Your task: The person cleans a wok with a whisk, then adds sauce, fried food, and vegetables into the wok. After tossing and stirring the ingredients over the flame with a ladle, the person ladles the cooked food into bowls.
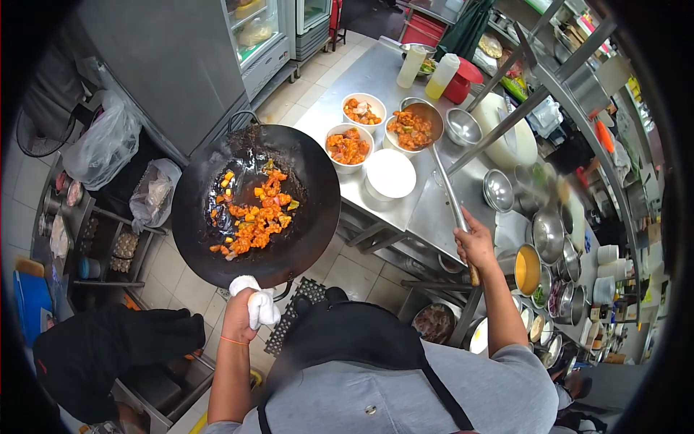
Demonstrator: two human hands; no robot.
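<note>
My left hand (240, 312) is closed around a folded white cloth (263, 301) at the near rim of a large black wok (191, 224). Chunks of orange-sauced food (264, 217) with yellow and green pieces lie in the wok. My right hand (475, 244) grips the long handle of a ladle (448, 184). The ladle's bowl is tilted over a white bowl (394, 141) that holds the same food. Beside it stand two more filled white bowls, one farther back (363, 98) and one nearer the wok (348, 168). A plain white round container (390, 173) sits in front.
The steel table (434, 210) also carries squeeze bottles (442, 75), metal bowls (463, 126) and a round white board (506, 137). A metal shelf frame (499, 134) crosses above it. A person in dark clothing (116, 354) is at lower left. A steel fridge (166, 58) stands behind.
</note>
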